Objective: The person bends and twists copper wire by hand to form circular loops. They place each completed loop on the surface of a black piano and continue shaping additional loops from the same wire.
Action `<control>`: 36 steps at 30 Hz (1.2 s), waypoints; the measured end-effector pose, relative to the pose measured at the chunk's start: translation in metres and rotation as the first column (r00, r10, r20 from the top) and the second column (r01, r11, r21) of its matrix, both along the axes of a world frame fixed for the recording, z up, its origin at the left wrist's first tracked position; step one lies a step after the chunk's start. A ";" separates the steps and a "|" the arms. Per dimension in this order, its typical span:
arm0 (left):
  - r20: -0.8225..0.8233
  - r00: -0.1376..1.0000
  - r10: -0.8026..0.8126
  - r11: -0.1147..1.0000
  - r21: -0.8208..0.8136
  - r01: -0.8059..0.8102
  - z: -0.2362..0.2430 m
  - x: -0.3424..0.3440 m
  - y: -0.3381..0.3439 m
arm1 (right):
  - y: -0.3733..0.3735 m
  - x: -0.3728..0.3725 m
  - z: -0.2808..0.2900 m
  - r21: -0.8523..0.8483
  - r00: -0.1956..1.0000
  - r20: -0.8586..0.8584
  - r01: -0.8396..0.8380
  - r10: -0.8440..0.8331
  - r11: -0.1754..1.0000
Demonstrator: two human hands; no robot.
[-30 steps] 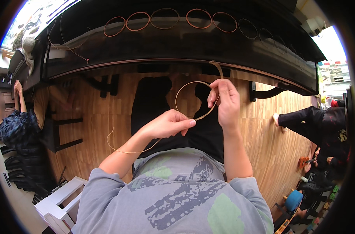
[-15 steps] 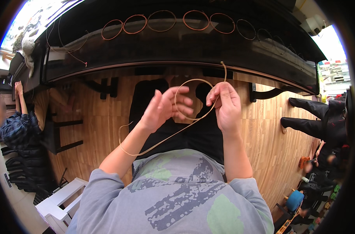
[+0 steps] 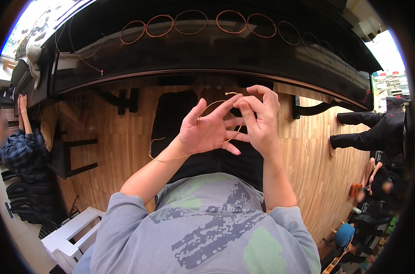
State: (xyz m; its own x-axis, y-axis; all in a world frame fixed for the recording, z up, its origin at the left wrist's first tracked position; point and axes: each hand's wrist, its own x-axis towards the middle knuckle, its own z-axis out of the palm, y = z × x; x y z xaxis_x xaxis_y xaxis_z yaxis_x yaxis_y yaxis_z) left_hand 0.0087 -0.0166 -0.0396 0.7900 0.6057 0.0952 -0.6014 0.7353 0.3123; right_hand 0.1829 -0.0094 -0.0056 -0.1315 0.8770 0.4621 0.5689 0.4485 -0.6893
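Observation:
My left hand [image 3: 203,130] is open palm up, fingers spread, under a loop of thin tan string [image 3: 232,93]. My right hand [image 3: 260,121] pinches the loop at its upper right, near a short upturned end; a long tail hangs over my left wrist. Beyond my hands, several coiled rings of copper and darker wire [image 3: 230,33] lie in a row along a glossy black piano-like surface [image 3: 216,57], with a loose wire at its left.
A person in plaid [image 3: 18,150] is at the left beside a black bench [image 3: 68,160]. A white stool [image 3: 73,233] stands lower left. At the right are people in black [image 3: 376,137], small instruments and a blue seat [image 3: 343,235]. Wooden floor lies below.
My left hand has let go of the string and spread open under the loop. My right hand's fingers have shifted along it, and the end that stood up has dropped lower.

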 end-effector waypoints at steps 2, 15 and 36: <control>-0.109 0.993 0.052 0.996 0.081 -0.043 0.001 -0.006 0.001 | 0.001 0.000 0.000 -0.034 0.998 -0.056 -0.010 0.008 0.999; 0.051 0.993 0.102 0.993 0.054 -0.105 -0.007 -0.017 0.000 | 0.013 0.005 0.002 -0.168 0.917 -0.400 -0.068 -0.005 0.984; -0.219 0.975 0.046 0.999 -0.019 -0.051 -0.016 -0.021 -0.009 | 0.015 -0.002 0.006 -0.515 0.903 -0.424 -0.185 -0.061 0.837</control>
